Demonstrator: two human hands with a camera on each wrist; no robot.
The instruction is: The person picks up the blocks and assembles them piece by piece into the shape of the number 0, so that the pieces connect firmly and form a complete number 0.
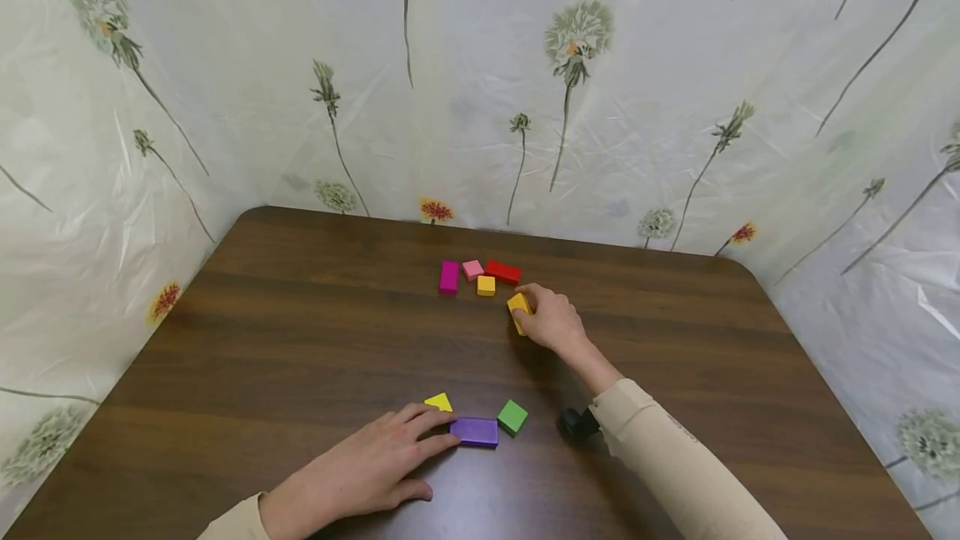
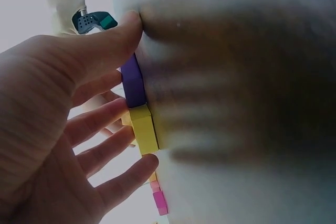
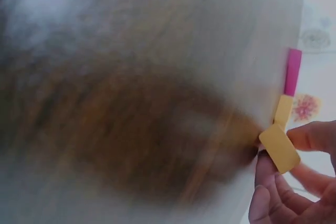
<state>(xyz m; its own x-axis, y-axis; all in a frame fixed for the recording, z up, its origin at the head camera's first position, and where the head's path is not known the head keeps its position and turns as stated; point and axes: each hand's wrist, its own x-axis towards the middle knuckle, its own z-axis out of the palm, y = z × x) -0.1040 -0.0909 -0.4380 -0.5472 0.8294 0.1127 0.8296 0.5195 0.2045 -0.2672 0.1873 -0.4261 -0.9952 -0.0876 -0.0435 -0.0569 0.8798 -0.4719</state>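
Ten to eleven o'clock from the golden block [image 1: 516,307] our right hand [image 1: 553,320] pinches lie a magenta block [image 1: 448,279], pink block [image 1: 472,270], red block [image 1: 503,272] and orange block [image 1: 486,286]. Our left hand [image 1: 373,458], loosely spread, touches the purple block [image 1: 476,432], partly hiding the yellow block [image 1: 438,401]; the green block [image 1: 513,417] sits two o'clock of purple. We count eight blocks.

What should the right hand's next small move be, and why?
Probably lower the yellow rectangular block fully and ease the grip: the right hand pinches it just nearer the person than the long red rectangular block and the small yellow-orange block, so it seems close to that group. Whether it already touches the table is unclear.
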